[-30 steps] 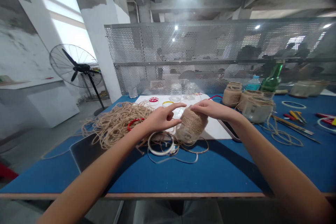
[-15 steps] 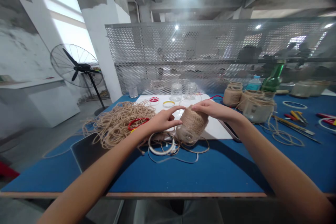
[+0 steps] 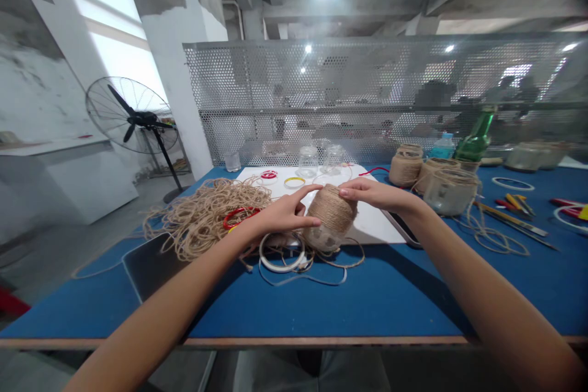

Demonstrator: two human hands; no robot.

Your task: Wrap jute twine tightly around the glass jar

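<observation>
A glass jar mostly wound with jute twine (image 3: pixel 328 219) lies tilted on the blue table (image 3: pixel 321 300), its bare glass bottom toward me. My left hand (image 3: pixel 285 211) presses its fingers against the jar's left side, index finger stretched along the top. My right hand (image 3: pixel 372 193) grips the jar's upper right end with curled fingers. Loose twine trails from the jar onto the table beneath it.
A big tangle of jute twine (image 3: pixel 206 214) with a red ring (image 3: pixel 236 215) lies to the left. A white tape roll (image 3: pixel 281 252) sits in front of the jar. A white board (image 3: pixel 376 226), clear jars (image 3: pixel 307 161), wrapped jars (image 3: pixel 407 166), a green bottle (image 3: pixel 475 138) and tools (image 3: pixel 519 205) stand behind and to the right.
The jar has turned and shifted slightly left between my hands. My right hand's fingertips slid along its upper end; my left hand stayed against its side.
</observation>
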